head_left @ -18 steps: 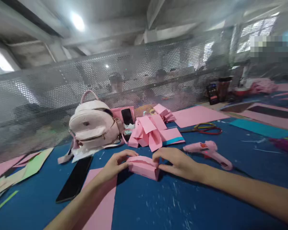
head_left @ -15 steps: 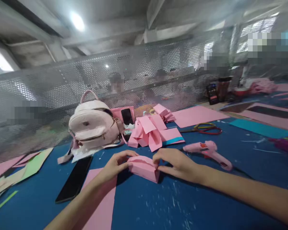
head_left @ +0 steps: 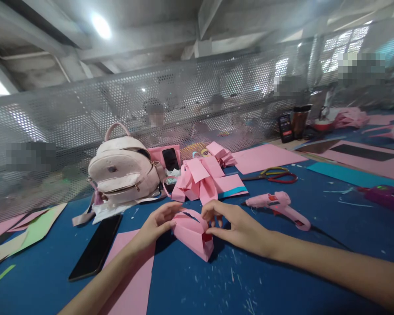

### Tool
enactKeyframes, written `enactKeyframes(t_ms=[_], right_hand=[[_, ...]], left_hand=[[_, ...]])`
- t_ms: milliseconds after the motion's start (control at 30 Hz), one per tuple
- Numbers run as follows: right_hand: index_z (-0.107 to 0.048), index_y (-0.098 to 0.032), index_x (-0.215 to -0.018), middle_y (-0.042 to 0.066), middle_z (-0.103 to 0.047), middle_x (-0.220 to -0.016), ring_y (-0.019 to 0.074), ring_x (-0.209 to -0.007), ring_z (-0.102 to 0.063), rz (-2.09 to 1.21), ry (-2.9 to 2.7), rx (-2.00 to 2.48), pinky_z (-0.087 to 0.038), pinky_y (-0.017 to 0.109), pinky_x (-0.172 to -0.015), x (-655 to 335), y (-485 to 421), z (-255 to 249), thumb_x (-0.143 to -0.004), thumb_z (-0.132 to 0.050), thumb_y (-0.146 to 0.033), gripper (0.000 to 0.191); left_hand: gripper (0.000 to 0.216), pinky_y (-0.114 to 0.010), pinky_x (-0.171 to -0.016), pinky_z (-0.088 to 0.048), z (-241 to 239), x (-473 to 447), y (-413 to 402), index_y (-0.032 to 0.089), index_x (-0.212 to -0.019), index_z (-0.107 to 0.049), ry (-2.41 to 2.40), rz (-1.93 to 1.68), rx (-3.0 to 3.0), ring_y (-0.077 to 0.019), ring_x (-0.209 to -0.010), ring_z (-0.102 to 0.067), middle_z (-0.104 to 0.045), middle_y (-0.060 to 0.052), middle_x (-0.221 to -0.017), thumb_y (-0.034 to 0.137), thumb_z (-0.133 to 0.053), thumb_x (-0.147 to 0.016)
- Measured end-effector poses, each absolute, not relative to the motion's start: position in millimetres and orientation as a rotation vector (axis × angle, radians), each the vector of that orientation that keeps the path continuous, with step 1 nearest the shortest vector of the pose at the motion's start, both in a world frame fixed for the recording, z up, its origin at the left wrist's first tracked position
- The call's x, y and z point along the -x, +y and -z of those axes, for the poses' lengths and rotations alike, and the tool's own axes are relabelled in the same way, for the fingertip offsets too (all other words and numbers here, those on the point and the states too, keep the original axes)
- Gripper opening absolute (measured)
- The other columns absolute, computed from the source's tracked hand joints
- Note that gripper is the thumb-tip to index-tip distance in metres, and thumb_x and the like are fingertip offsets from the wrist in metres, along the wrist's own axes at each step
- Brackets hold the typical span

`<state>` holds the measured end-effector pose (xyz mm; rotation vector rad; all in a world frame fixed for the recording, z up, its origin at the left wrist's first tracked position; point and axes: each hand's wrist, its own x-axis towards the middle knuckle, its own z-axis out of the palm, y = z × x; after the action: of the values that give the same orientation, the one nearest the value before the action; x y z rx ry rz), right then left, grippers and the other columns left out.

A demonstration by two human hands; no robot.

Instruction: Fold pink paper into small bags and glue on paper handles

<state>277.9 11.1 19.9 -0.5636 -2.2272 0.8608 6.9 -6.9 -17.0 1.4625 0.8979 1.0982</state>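
A small folded pink paper box (head_left: pixel 192 238), shaped like a little bag with a curved strip along its top, is between my hands just above or on the blue table. My left hand (head_left: pixel 160 222) grips its left end, thumb in front and fingers behind. At the right end, my right hand (head_left: pixel 231 223) pinches the upper edge between thumb and curled fingers. The box's right end is partly open and tilts toward me. Right of my right hand lies a pink glue gun (head_left: pixel 279 205) with its cord trailing off.
Behind the box are a heap of pink paper pieces (head_left: pixel 200 175) and scissors (head_left: pixel 276 175). A white backpack (head_left: pixel 121 170) and a black phone (head_left: pixel 96 247) lie to the left. A perforated metal screen (head_left: pixel 184 96) runs along the back. Pink sheet (head_left: pixel 134 271) lies under my left forearm.
The box has turned and tipped so that its top strip stands up and its right end shows more open. Both hands still hold it. The whole view has shifted slightly.
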Motion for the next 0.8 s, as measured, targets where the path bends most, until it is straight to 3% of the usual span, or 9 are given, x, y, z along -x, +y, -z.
enactKeyframes(t_ms=[267,533,633,800], right_hand=[[-0.053,-0.022,-0.104,-0.002,-0.065,-0.092,0.0120,-0.082,-0.062,-0.994,-2.187,0.653,-0.046,0.023,-0.070,-264,11,-49,-0.078,-0.064,-0.003,0.034],[-0.055,-0.022,-0.106,0.001,-0.067,-0.099,0.0132,-0.082,-0.061,-0.755,-2.297,0.625,-0.045,0.024,-0.070,-257,16,-71,-0.082,-0.066,-0.009,0.030],[-0.053,-0.020,-0.113,0.002,-0.067,-0.097,0.0133,-0.076,-0.060,-0.636,-2.391,0.623,-0.045,0.025,-0.068,-265,20,-60,-0.084,-0.062,-0.008,0.033],[-0.045,-0.021,-0.131,0.006,-0.069,-0.101,0.0169,-0.078,-0.064,-0.337,-2.471,0.502,-0.049,0.029,-0.072,-289,25,-24,-0.092,-0.050,-0.013,0.040]], left_hand=[[0.054,-0.034,-0.087,-0.050,28,-9,-5,0.018,-0.130,-0.053,0.805,-1.070,-1.279,-0.0315,-0.110,-0.065,-0.066,-0.018,-0.124,0.037,-0.073,-0.083],[0.057,-0.030,-0.080,-0.050,27,-12,-8,0.019,-0.128,-0.056,0.836,-1.142,-1.211,-0.0254,-0.093,-0.069,-0.070,-0.015,-0.113,0.042,-0.075,-0.080],[0.047,-0.027,-0.078,-0.048,21,-11,-13,0.019,-0.118,-0.063,0.896,-1.173,-1.287,-0.0226,-0.092,-0.066,-0.071,-0.011,-0.107,0.041,-0.076,-0.079],[0.026,-0.025,-0.076,-0.047,8,-8,-31,0.016,-0.096,-0.072,0.963,-1.095,-1.384,-0.0209,-0.091,-0.062,-0.069,-0.009,-0.099,0.025,-0.082,-0.073]])
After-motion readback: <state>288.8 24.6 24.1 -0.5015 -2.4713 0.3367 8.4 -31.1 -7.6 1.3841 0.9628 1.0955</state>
